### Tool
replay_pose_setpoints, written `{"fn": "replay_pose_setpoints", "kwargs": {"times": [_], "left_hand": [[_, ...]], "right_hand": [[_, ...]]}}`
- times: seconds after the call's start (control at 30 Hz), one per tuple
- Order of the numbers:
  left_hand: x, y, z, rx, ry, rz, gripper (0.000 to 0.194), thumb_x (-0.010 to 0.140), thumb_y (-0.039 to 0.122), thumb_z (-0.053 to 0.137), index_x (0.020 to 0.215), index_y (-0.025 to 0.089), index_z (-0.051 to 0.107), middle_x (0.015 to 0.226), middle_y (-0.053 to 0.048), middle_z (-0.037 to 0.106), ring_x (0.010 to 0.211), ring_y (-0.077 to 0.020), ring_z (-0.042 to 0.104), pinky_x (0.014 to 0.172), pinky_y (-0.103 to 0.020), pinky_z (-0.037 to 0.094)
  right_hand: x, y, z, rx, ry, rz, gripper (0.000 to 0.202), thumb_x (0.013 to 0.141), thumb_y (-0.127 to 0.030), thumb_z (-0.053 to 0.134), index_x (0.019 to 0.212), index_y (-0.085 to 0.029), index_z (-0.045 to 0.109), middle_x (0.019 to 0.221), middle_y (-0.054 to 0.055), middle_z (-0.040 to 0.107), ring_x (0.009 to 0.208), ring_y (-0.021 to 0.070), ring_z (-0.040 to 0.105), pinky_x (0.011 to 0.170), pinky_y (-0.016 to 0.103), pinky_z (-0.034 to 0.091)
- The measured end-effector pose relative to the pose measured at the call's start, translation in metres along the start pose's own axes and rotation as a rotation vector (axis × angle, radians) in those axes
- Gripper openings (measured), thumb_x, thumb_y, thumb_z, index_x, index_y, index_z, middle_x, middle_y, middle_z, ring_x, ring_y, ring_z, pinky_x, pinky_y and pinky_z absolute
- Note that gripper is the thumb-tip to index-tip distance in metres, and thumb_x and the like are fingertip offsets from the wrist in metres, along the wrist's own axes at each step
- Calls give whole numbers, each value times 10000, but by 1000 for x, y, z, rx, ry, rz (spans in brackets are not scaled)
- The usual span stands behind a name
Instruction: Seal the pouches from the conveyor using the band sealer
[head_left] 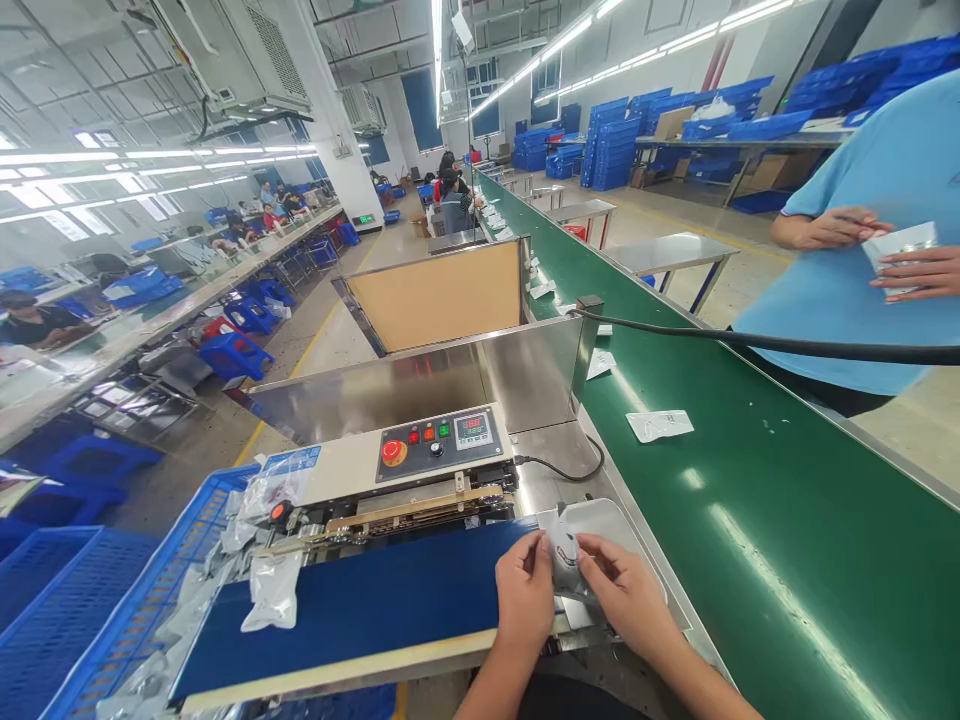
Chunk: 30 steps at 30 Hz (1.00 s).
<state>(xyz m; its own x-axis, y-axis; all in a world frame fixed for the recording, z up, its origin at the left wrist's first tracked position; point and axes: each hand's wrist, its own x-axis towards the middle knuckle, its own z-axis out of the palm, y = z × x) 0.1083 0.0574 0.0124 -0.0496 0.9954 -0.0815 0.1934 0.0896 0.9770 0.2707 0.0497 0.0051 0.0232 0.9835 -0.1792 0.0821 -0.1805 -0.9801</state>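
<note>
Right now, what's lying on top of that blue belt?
One pale pouch lies towards the left end of the blue belt. The left hand covers part of its right end, hiding anything beneath; the pouch's contents can't be seen either.

1. A factory floor, clearly: the long green conveyor (795, 490) carries white pouches (660, 425).
2. Beside it sits a sealing machine (337, 470) with a control panel (442, 445).
3. Over there, blue crates (611, 150) rise in stacks; people (30, 325) line a long table (135, 325) under tube lights (439, 50).
</note>
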Motion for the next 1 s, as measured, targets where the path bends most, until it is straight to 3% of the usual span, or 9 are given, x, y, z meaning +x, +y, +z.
{"fn": "replay_pose_setpoints", "kwargs": {"times": [0.07, 0.13, 0.27, 0.47, 0.67, 0.8, 0.9, 1.0], "left_hand": [[-1, -7, -1, 18, -17, -6, 519, 1026, 596, 567, 1025, 166, 858, 922, -95, 824, 854, -250, 712, 788, -312, 538], [2, -13, -2, 53, 10, -30, 487, 1002, 552, 594, 859, 165, 852, 782, -67, 777, 751, -222, 664, 709, -291, 492], [18, -24, -2, -62, 236, -234, 450, 859, 532, 740, 600, 163, 753, 554, -5, 613, 581, -166, 532, 574, -263, 396], [34, -32, -13, -199, 376, -312, 497, 795, 605, 780, 591, 154, 736, 543, -5, 602, 558, -161, 531, 560, -266, 418], [24, -39, -51, -197, 456, -302, 531, 814, 646, 780, 683, 132, 780, 621, -21, 672, 623, -171, 573, 599, -276, 435], [12, -45, -80, -201, 504, -274, 568, 826, 684, 768, 824, 119, 830, 742, -60, 772, 746, -228, 690, 670, -299, 520], [1, -47, -104, -111, 599, -269, 549, 827, 642, 785, 1020, 134, 862, 995, -115, 856, 983, -312, 778, 817, -350, 602], [-15, -48, -127, 12, 738, -284, 537, 857, 582, 775, 1186, 163, 839, 1222, -165, 840, 1143, -353, 782, 920, -398, 629]], "right_hand": [[4, 0, -1, -111, -35, 22, 587, 875, -741, 654, 975, -188, 821, 758, 62, 747, 648, 207, 610, 604, 308, 502], [12, 0, -3, -170, -4, 36, 523, 867, -697, 641, 852, -195, 789, 688, 40, 706, 626, 194, 569, 581, 297, 448], [37, 3, -4, -157, 161, 157, 446, 747, -635, 663, 584, -225, 594, 573, 0, 576, 579, 161, 490, 547, 281, 379], [67, 3, 23, 0, 60, 319, 403, 677, -608, 682, 596, -253, 511, 471, -36, 481, 456, 119, 393, 458, 263, 280], [74, 0, 66, -13, -70, 309, 375, 741, -552, 704, 610, -238, 545, 465, -20, 534, 436, 120, 449, 438, 248, 325], [71, -3, 86, -14, -172, 325, 366, 753, -572, 730, 718, -213, 667, 550, 4, 628, 478, 142, 530, 439, 249, 373], [62, -6, 83, -24, -234, 323, 416, 738, -612, 756, 805, -202, 729, 648, 26, 689, 563, 167, 610, 437, 238, 366], [49, -4, 59, -29, -248, 323, 485, 746, -679, 739, 826, -201, 740, 597, 12, 650, 524, 150, 553, 441, 233, 314]]}}
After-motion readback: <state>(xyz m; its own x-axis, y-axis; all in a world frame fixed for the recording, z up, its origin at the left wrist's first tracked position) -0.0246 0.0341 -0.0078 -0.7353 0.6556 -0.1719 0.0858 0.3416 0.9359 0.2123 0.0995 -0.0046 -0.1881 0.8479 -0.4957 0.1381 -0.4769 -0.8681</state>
